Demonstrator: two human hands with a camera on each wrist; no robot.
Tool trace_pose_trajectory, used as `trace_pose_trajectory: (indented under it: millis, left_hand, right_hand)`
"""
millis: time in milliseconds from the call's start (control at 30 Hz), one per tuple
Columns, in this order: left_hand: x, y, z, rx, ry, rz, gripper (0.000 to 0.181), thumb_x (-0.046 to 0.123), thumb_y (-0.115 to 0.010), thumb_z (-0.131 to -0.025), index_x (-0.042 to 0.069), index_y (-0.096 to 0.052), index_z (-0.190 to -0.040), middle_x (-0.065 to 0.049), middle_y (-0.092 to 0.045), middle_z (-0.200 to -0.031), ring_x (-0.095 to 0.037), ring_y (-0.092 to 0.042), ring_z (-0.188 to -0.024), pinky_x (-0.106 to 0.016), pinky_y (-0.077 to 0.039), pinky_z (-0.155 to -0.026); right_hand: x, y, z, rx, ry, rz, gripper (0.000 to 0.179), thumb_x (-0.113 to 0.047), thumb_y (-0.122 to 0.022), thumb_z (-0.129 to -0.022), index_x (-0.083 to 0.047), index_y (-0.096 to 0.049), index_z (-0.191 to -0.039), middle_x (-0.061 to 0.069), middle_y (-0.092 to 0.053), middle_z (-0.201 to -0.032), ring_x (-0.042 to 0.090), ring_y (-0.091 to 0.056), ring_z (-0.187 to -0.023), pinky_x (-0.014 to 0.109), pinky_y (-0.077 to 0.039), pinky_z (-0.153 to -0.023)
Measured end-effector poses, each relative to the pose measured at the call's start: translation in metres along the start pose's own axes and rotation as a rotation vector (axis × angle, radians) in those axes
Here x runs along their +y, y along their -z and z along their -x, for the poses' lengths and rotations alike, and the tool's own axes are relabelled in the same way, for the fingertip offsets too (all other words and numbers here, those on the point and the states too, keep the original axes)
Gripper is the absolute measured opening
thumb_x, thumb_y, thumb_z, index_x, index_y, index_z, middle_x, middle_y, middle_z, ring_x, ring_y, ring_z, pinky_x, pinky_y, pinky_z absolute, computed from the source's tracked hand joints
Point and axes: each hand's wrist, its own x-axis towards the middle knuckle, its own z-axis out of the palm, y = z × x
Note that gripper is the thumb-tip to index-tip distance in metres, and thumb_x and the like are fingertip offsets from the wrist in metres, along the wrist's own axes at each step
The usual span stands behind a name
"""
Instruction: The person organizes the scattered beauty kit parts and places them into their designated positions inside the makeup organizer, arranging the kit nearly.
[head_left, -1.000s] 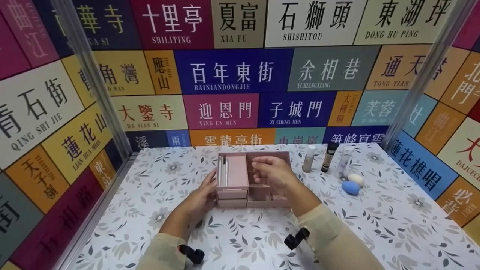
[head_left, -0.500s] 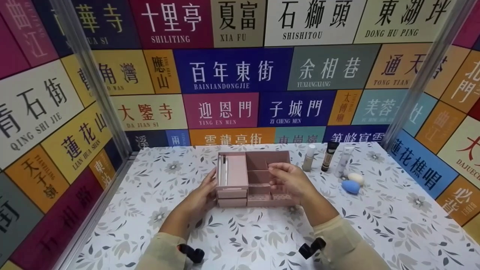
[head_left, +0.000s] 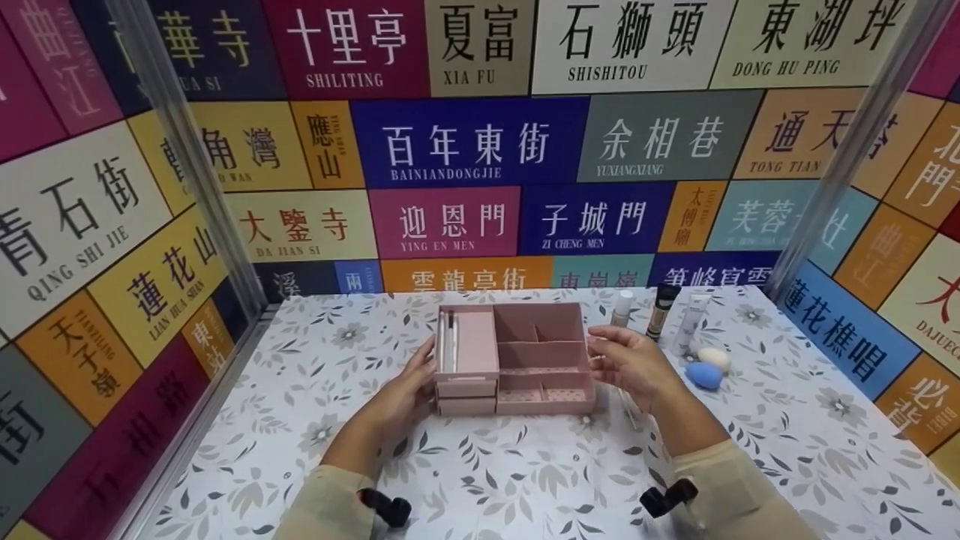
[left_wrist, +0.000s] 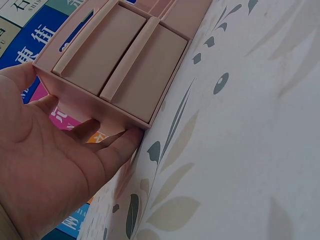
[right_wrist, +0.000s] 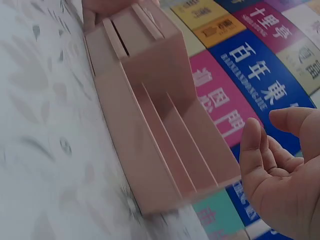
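Note:
A pink desktop organizer (head_left: 472, 341) stands on the table, with two small drawers at its front left and divided compartments on its right. Thin white pencil-like sticks (head_left: 444, 341) lie in the slot along its top left. My left hand (head_left: 405, 382) rests against the organizer's left side; in the left wrist view its fingertips (left_wrist: 132, 137) touch the side wall and lower corner. Just beyond the right wall is my right hand (head_left: 634, 364), fingers loosely bent. The right wrist view shows this hand (right_wrist: 285, 175) apart from the organizer (right_wrist: 135, 135), with nothing between thumb and fingers.
Behind the right hand stand a small white-capped bottle (head_left: 622, 304), a black tube (head_left: 660, 311) and a pale tube (head_left: 691, 322). A blue makeup sponge (head_left: 705, 374) and a cream one (head_left: 715, 359) lie beside them. Patterned walls (head_left: 465, 142) border the table.
My right hand has moved right, from over the organizer's compartments to outside its right wall. The left hand has stayed at the left side.

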Motion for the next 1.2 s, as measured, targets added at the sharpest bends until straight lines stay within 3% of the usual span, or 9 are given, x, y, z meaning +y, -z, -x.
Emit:
trace_pose_trajectory:
  millis: [233, 400, 700, 967, 1200]
  left_hand:
    - [-0.001, -0.001, 0.001, 0.0, -0.011, 0.018, 0.061, 0.046, -0.044, -0.113, 0.053, -0.018, -0.168, -0.004, -0.019, -0.182, -0.036, -0.023, -0.167, -0.058, -0.022, -0.135]
    - [-0.003, -0.001, 0.001, -0.017, -0.032, 0.042, 0.063, 0.041, -0.041, -0.115, 0.046, -0.013, -0.171, -0.006, -0.011, -0.183, -0.039, -0.022, -0.167, -0.059, -0.021, -0.135]
    - [-0.002, -0.001, 0.0, -0.003, -0.022, 0.032, 0.063, 0.042, -0.044, -0.114, 0.047, -0.016, -0.17, -0.005, -0.013, -0.183, -0.038, -0.023, -0.167, -0.059, -0.021, -0.135]
    - [-0.001, -0.002, 0.0, 0.0, -0.019, 0.045, 0.062, 0.042, -0.044, -0.114, 0.049, -0.018, -0.169, -0.004, -0.015, -0.182, -0.038, -0.024, -0.166, -0.058, -0.023, -0.135]
    - [-0.002, -0.001, 0.0, -0.002, -0.019, 0.046, 0.061, 0.044, -0.045, -0.114, 0.051, -0.019, -0.168, -0.002, -0.016, -0.182, -0.036, -0.025, -0.166, -0.058, -0.023, -0.135]
  right_hand:
    - [0.009, 0.032, 0.002, 0.017, -0.039, 0.009, 0.044, -0.024, -0.07, -0.106, -0.007, -0.058, -0.145, 0.0, -0.065, -0.106, 0.013, -0.071, -0.086, 0.024, -0.065, -0.078]
    - [0.019, 0.042, -0.005, 0.046, -0.068, -0.008, 0.046, -0.024, -0.071, -0.105, -0.007, -0.058, -0.145, -0.001, -0.067, -0.104, 0.012, -0.072, -0.084, 0.023, -0.065, -0.076]
    - [0.041, 0.06, -0.019, 0.088, -0.138, -0.027, 0.059, -0.018, -0.073, -0.103, 0.0, -0.047, -0.153, 0.001, -0.071, -0.104, 0.013, -0.075, -0.085, 0.026, -0.066, -0.077]
    - [0.059, 0.073, -0.026, 0.096, -0.159, 0.075, 0.065, -0.016, -0.071, -0.103, 0.0, -0.041, -0.158, -0.004, -0.078, -0.101, 0.011, -0.074, -0.084, 0.025, -0.064, -0.075]
    - [0.065, 0.075, -0.028, 0.103, -0.139, 0.146, 0.065, -0.011, -0.073, -0.101, 0.005, -0.043, -0.156, -0.002, -0.072, -0.098, 0.011, -0.073, -0.081, 0.026, -0.065, -0.076]
